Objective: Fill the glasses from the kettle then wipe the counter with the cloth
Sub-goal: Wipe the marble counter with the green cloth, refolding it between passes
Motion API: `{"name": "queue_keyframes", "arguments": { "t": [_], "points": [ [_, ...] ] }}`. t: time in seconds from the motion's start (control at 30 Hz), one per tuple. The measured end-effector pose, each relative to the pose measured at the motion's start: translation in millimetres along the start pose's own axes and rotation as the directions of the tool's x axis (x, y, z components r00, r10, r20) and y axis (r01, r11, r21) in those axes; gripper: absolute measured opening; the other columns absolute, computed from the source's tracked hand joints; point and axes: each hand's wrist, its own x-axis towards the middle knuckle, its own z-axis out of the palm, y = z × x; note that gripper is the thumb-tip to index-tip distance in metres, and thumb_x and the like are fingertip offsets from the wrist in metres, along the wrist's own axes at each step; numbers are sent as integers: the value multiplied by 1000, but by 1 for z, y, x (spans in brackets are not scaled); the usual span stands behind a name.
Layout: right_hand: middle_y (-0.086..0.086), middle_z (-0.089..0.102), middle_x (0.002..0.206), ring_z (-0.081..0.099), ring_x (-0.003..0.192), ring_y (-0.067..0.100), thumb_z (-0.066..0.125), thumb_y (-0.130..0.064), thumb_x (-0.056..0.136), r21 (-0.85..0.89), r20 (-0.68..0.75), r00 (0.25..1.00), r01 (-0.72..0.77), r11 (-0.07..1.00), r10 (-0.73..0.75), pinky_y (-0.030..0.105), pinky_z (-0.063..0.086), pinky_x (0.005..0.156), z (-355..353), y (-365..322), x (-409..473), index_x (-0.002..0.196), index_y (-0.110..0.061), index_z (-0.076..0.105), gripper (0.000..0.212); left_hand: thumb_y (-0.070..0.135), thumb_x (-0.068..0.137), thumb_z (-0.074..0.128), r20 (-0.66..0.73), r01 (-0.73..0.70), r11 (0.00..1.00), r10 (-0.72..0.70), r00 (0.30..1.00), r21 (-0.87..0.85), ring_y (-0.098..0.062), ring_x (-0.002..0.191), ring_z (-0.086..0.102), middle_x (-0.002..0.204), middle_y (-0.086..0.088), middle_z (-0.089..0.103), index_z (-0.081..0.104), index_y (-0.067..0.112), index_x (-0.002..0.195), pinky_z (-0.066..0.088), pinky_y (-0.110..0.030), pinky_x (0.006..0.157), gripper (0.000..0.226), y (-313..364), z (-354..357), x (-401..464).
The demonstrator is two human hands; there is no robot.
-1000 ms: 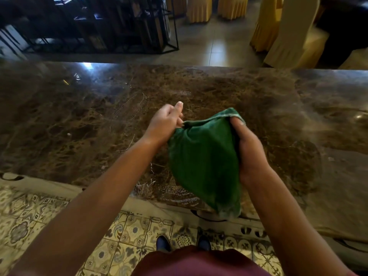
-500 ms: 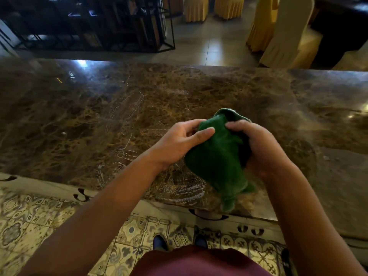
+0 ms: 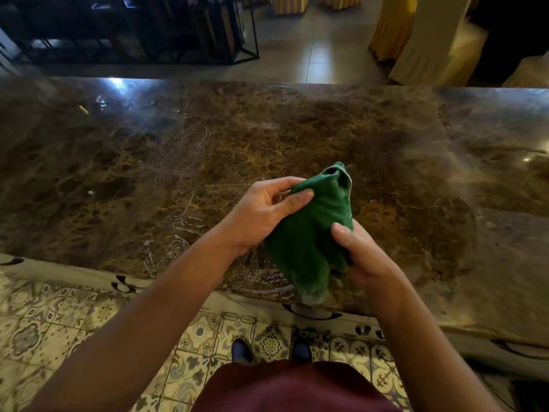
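A green cloth (image 3: 312, 233) is bunched up between both hands, held just above the near part of the dark brown marble counter (image 3: 148, 173). My left hand (image 3: 264, 209) grips its upper left side, thumb pressed across the fabric. My right hand (image 3: 359, 254) holds its lower right side. The cloth's bottom end hangs down near the counter's front edge. Faint wet streaks show on the counter to the left of the cloth. No kettle or glasses are in view.
Beyond the counter's far edge are a black metal rack (image 3: 133, 28) at the back left and chairs in yellow and cream covers (image 3: 421, 40) at the back right. Patterned floor tiles (image 3: 59, 331) lie below the counter's near edge.
The cloth went from spread open between my hands to bunched up. My right hand has slid from the cloth's top down to its lower right side.
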Motion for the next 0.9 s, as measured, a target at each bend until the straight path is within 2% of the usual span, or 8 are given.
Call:
{"name": "queue_keyframes", "arguments": {
  "t": [0.23,0.37,0.47,0.6,0.67,0.73,0.83,0.9],
  "points": [
    [21,73,125,71,118,36,52,-32,100,8,-282,959,-13,1000,14,47,59,97,13,-5,3,127,-4,66,41,24,97,67,-122,-111,858,197,973,502,-7,96,73,102,5,77,73,19,114,59,-25,81,19,1,-21,-9],
    [21,71,130,68,123,38,61,-37,97,51,-387,921,-9,999,28,55,54,104,19,-7,9,136,-4,62,51,28,96,69,-187,-37,887,138,973,461,-13,93,76,99,0,79,73,16,115,62,-39,83,22,-9,-24,-2],
    [23,68,134,65,125,41,69,-35,94,146,-296,948,-78,986,119,53,54,104,29,-5,8,140,-6,59,55,30,96,69,-215,-35,892,147,966,451,-18,88,77,94,-4,79,69,13,118,63,-45,80,27,-21,-28,2],
    [7,80,105,77,101,28,70,-14,95,-238,-516,841,41,970,-162,38,64,82,30,-14,0,112,-15,73,16,34,97,68,-311,-30,784,280,908,620,-13,72,75,85,-3,76,55,16,130,62,-31,69,39,-29,-64,3],
    [-1,79,96,76,92,18,72,-19,96,-640,-496,731,57,767,-468,36,63,78,22,-16,-4,104,-23,73,10,33,99,65,-405,10,740,357,842,673,-14,77,73,92,1,74,55,18,128,61,-30,69,34,-33,-97,-1],
    [-5,75,103,70,94,16,69,-34,95,-918,-324,707,-73,391,-629,43,60,81,17,-6,-4,112,-23,72,21,28,100,63,-487,86,693,407,772,716,-15,84,68,100,-1,69,60,15,122,58,-29,73,26,-37,-136,-10],
    [1,68,120,58,110,20,55,-58,91,-974,-187,874,-225,-33,-449,44,51,93,25,30,-4,125,-20,71,53,23,99,61,-532,239,560,447,719,793,-21,97,61,109,-10,65,66,11,114,52,-32,82,20,-45,-203,-31],
    [0,68,115,57,110,21,50,-67,89,-961,-224,916,-264,-80,-333,39,46,93,37,54,-6,116,-24,76,57,24,97,62,-545,348,457,425,723,818,-32,110,59,115,-16,64,67,9,114,49,-44,96,23,-55,-246,-45]
  ]
}}
